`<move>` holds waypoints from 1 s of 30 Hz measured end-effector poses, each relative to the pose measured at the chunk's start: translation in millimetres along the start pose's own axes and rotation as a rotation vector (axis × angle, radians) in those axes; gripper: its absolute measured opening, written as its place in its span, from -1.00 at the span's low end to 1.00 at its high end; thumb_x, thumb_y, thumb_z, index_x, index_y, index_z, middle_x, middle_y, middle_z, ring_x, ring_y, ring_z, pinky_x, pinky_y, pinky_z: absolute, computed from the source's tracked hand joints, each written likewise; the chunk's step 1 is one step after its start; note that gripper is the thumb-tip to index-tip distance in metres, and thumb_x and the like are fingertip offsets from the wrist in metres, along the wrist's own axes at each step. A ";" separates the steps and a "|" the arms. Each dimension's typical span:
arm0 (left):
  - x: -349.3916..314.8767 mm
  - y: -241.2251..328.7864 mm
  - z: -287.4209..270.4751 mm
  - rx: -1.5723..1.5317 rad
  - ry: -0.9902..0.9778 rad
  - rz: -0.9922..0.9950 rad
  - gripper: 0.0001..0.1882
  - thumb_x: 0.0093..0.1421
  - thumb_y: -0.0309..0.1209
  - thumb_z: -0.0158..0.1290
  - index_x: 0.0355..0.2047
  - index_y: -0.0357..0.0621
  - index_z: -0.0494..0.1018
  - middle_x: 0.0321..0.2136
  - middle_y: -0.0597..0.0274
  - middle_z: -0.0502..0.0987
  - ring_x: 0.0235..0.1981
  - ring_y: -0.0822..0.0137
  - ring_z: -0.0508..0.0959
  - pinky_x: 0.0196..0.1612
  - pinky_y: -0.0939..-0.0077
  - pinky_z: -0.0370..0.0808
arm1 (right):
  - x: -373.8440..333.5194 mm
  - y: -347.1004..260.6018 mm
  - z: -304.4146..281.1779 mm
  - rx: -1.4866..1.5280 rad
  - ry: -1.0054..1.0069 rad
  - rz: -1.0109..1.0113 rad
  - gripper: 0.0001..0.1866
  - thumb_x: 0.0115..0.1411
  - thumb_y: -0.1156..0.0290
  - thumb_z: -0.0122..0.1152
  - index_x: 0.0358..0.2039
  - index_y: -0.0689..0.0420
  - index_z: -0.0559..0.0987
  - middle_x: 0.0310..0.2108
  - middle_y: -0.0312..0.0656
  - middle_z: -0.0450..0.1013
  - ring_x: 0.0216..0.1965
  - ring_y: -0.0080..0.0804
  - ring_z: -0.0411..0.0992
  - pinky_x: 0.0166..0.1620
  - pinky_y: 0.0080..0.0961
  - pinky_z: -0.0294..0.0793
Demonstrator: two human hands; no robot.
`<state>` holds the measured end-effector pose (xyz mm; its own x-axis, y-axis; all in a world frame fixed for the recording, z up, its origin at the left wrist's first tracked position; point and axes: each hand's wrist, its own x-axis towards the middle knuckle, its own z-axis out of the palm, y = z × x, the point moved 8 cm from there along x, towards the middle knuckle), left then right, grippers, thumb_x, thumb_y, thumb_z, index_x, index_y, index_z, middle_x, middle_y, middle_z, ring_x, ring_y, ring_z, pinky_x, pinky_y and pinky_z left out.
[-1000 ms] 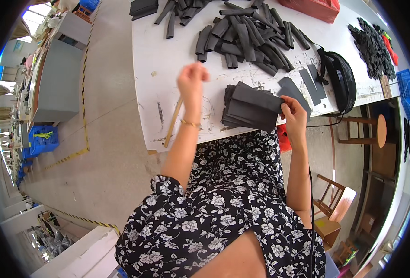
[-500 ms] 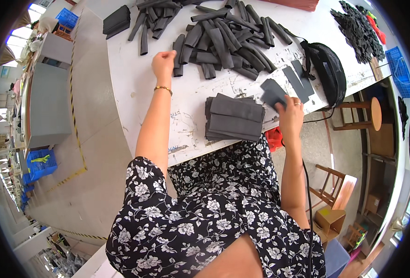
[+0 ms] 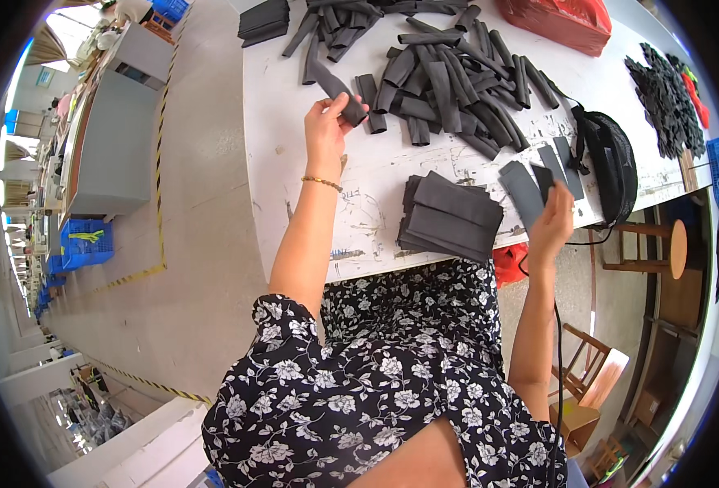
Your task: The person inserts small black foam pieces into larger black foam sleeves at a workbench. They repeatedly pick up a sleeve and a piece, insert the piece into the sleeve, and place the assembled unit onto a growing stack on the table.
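Note:
My left hand point(image 3: 324, 134) is closed on the near end of a dark grey fabric tube point(image 3: 333, 84), which slants up and away to the left over the white table point(image 3: 282, 163). To its right is a loose heap of similar tubes point(image 3: 442, 85). My right hand point(image 3: 551, 228), at the table's front edge, pinches a small flat dark piece point(image 3: 543, 180) upright; its fingertips are partly hidden. Beside that piece lie grey flat plates point(image 3: 520, 191) and grey strips point(image 3: 558, 169). Between my hands sits a stack of flattened dark fabric pieces point(image 3: 455, 215).
A black bag point(image 3: 607, 167) with a cord lies right of the strips. Farther back are a red plastic-wrapped bundle point(image 3: 563, 23), a pile of black scraps point(image 3: 664, 102) and a neat dark stack point(image 3: 263, 23). Wooden stools point(image 3: 675, 248) stand on the right.
My left hand has gripped a tube and drawn its end off the heap. My right hand has raised a dark piece from beside the plates. The whole view has shifted.

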<state>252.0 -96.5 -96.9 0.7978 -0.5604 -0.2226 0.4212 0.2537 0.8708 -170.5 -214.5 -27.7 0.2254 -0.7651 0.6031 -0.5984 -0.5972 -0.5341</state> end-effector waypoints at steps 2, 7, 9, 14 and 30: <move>-10.0 2.5 -7.8 -0.023 0.010 0.058 -0.80 0.20 -0.45 0.17 -0.33 -0.28 0.37 -0.44 0.08 0.51 -0.50 0.21 0.57 -0.37 0.37 0.63 | 16.5 -24.0 -3.6 0.231 -0.016 0.178 -0.77 0.35 0.55 0.00 0.00 0.19 0.40 -0.20 -0.09 0.46 -0.20 -0.29 0.45 -0.13 -0.48 0.43; -26.6 -17.2 -3.9 -0.293 0.007 -0.078 -0.77 0.31 -0.46 0.02 -0.11 -0.37 0.36 -0.27 -0.06 0.50 -0.31 0.04 0.59 -0.17 0.23 0.64 | -6.5 -84.2 24.3 0.678 -0.394 0.278 -0.69 0.28 0.37 0.22 -0.07 0.19 0.35 -0.26 -0.14 0.40 -0.29 -0.42 0.33 -0.16 -0.49 0.38; -34.3 -20.3 -2.5 -0.238 -0.032 -0.074 -0.77 0.33 -0.48 -0.02 -0.08 -0.38 0.35 -0.23 -0.13 0.49 -0.23 -0.03 0.60 -0.10 0.16 0.62 | -15.5 -110.9 24.8 0.412 -0.507 0.148 -0.65 0.20 0.32 0.31 -0.16 0.21 0.36 -0.27 -0.09 0.37 -0.31 -0.32 0.33 -0.16 -0.42 0.37; -47.5 -42.6 -19.4 -0.310 0.083 -0.201 -0.72 0.24 -0.57 0.08 -0.06 -0.39 0.38 -0.20 -0.11 0.54 -0.15 0.03 0.59 -0.02 0.09 0.58 | -23.4 -137.5 18.9 0.368 -0.509 -0.120 -0.74 0.21 0.44 0.23 -0.22 0.26 0.35 -0.30 0.02 0.38 -0.27 0.03 0.37 -0.15 -0.23 0.37; -123.6 -11.1 41.7 -0.393 -0.264 -0.354 -0.68 0.23 -0.44 0.15 -0.11 -0.42 0.39 -0.19 -0.07 0.56 -0.10 0.06 0.59 0.01 0.12 0.62 | -10.6 -170.0 1.1 0.328 -0.440 -0.251 -0.60 -0.01 0.44 0.38 -0.09 0.10 0.61 -0.20 -0.21 0.43 -0.13 -0.26 0.35 -0.05 -0.31 0.28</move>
<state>130.6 -63.0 -60.8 0.4667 -0.8285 -0.3096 0.8104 0.2604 0.5249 -70.3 -105.1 56.1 0.6681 -0.5770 0.4697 -0.2335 -0.7620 -0.6040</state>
